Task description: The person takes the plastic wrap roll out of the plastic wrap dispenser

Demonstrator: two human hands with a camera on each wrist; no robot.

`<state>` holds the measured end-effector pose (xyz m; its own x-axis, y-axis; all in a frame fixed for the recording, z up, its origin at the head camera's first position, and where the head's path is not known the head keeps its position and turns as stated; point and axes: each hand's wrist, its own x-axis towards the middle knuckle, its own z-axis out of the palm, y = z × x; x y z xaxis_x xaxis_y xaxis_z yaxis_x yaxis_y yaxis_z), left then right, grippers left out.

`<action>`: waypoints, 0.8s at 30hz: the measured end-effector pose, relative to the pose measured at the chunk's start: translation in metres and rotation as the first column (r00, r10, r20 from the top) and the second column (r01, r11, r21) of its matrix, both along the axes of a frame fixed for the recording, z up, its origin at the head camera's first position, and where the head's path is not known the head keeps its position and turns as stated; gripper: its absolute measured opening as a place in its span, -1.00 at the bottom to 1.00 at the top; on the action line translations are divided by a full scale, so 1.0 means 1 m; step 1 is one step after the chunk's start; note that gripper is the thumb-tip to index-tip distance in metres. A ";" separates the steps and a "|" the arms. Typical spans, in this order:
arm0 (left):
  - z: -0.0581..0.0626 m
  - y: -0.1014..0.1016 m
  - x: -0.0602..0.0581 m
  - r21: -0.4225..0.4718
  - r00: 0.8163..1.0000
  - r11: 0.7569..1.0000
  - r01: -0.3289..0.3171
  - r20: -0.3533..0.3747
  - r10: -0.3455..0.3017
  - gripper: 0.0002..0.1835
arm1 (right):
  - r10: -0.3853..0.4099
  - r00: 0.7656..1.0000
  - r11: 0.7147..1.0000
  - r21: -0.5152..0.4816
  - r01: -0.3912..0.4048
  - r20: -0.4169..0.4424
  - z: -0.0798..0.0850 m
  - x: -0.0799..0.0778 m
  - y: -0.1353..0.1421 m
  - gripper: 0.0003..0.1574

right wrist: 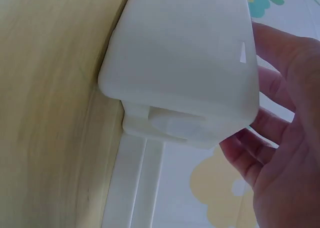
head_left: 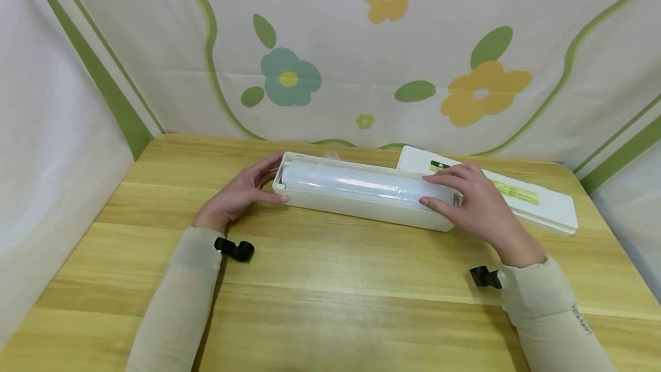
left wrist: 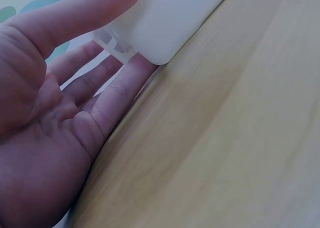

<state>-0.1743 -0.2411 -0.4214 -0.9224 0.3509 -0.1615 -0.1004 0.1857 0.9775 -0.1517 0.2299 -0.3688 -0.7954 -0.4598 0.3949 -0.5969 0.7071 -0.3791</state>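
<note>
A long white box [head_left: 361,208] lies on the wooden table with its top uncovered, and a roll of cling film [head_left: 351,181] sits inside it. At the box's left end is my left hand [head_left: 240,191], thumb along the front corner and fingers behind the end. The left wrist view shows those fingers [left wrist: 120,90] against the box end. My right hand [head_left: 477,205] pinches the right end of the roll from above, thumb in front and fingers at the back. In the right wrist view the box end [right wrist: 180,53] hides the roll and the fingertips.
Behind and to the right lies a white lid [head_left: 547,205] with a green and yellow label, partly covered by my right hand. A small clear plastic scrap [head_left: 332,155] shows behind the box. A flowered curtain [head_left: 330,62] hangs at the table's back edge.
</note>
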 end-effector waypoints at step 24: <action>0.003 0.003 -0.001 0.003 1.000 1.000 -0.013 0.008 0.013 0.11 | -0.177 0.954 0.943 0.321 0.093 0.244 0.026 -0.010 -0.027 -0.11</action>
<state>-0.1751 -0.2383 -0.4186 -0.9257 0.3390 -0.1680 -0.1110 0.1812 0.9772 -0.1618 0.2033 -0.3430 -0.9141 -0.4049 0.0201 -0.3953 0.8793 -0.2657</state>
